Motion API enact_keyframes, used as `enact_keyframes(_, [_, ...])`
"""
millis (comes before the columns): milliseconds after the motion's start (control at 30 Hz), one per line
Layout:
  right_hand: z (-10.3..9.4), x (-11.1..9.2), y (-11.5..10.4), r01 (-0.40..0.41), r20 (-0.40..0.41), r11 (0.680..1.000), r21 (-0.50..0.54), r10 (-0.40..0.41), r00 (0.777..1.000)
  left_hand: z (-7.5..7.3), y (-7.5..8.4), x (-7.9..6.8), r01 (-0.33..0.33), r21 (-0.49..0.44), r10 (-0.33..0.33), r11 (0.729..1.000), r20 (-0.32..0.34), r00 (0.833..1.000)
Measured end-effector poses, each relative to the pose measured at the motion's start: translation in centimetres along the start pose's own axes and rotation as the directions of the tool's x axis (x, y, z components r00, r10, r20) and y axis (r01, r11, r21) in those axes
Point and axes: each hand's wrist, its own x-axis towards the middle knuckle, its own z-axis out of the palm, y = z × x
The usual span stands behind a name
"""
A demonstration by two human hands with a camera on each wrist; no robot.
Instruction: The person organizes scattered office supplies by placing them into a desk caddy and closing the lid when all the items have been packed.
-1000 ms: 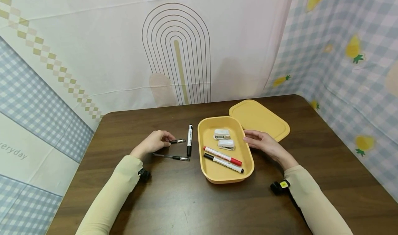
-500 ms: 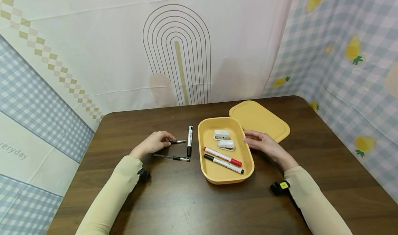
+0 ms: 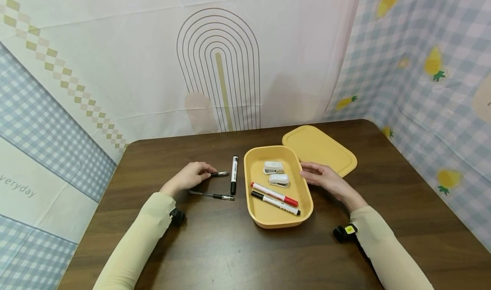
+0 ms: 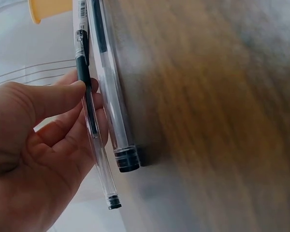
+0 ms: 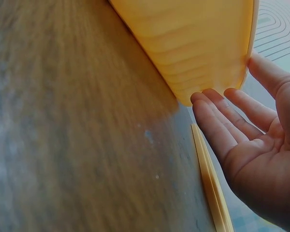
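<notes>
My left hand pinches a clear gel pen with a black grip between thumb and fingers, low over the table. A second clear gel pen lies on the table just nearer to me. To the right of both pens is a white marker with a black cap. Fingertips of my right hand touch the right side of a yellow box, its fingers fairly straight in the right wrist view. Inside the box lie two small white staplers, a red marker and a black marker.
The yellow lid lies flat behind the box to the right, close to my right hand. Behind the dark wooden table hangs a patterned cloth. Checked cloth borders the right side.
The head view has tilted up very slightly. Both hands, the pens and the box show no visible movement on the table.
</notes>
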Motion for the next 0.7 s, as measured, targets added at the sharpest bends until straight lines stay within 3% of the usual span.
enact_keyframes(367, [0.0,0.0,-0.1,-0.009,0.001,1.000,0.000,0.009,1.000,-0.9,-0.3,0.2,0.022,-0.009,-0.022,1.000,-0.042,0.999])
enact_keyframes(700, [0.1,0.0,0.0,-0.013,0.003,1.000,0.005,0.013,1.000,-2.9,-0.7,0.2,0.050,-0.060,-0.056,0.997,-0.108,0.993])
